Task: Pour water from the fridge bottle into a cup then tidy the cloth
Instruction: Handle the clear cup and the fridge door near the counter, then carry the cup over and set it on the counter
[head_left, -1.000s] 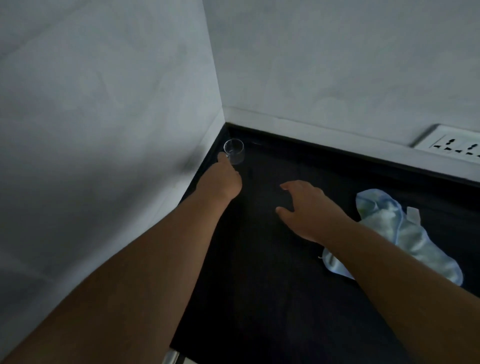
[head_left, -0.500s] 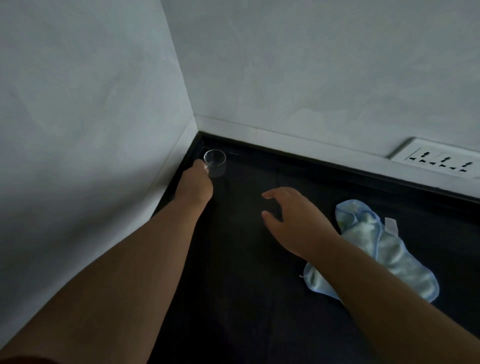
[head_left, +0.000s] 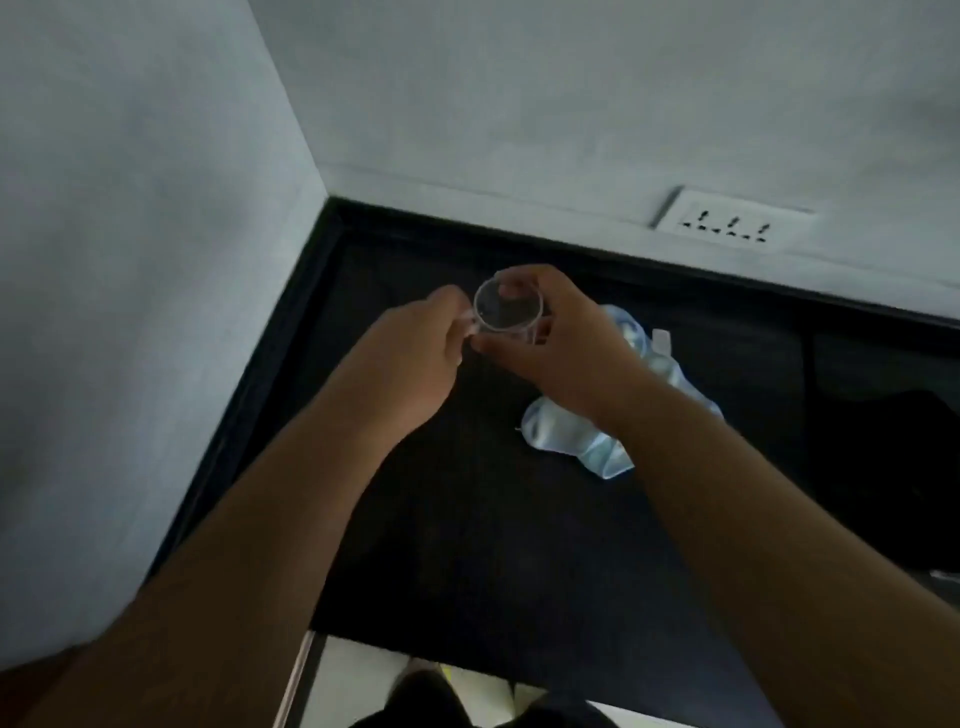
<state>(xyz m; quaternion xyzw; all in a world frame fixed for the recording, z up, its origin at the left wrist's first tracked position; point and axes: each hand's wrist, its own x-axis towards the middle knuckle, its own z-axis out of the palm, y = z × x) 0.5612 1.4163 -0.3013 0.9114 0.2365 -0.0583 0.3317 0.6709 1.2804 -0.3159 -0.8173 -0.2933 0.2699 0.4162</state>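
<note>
The cup (head_left: 508, 310) has left the bench corner where it stood half a second ago and is now held up between both hands, above the bench (head_left: 467, 519) and left of the cloth (head_left: 597, 447). The left hand (head_left: 410, 358), which was at the cup in the corner, has come across with it; its fingers are curled at the cup's left side, pinching what looks like a small handle, though blur makes that unsure. The right hand (head_left: 561, 343), which hovered spread over the bench, now wraps the cup from the right, thumb near the rim's near edge and fingers (head_left: 514, 288) round the far side.

The cup is clear, its mouth facing the camera; whether it holds anything cannot be told.

The cloth is pale blue, crumpled on the dark bench, partly hidden under the right wrist. A small white tag (head_left: 661, 340) sticks out at its far edge; no writing on it can be read.

A white socket plate (head_left: 732, 223) sits on the wall beyond the cloth, unmarked by any legible print.
</note>
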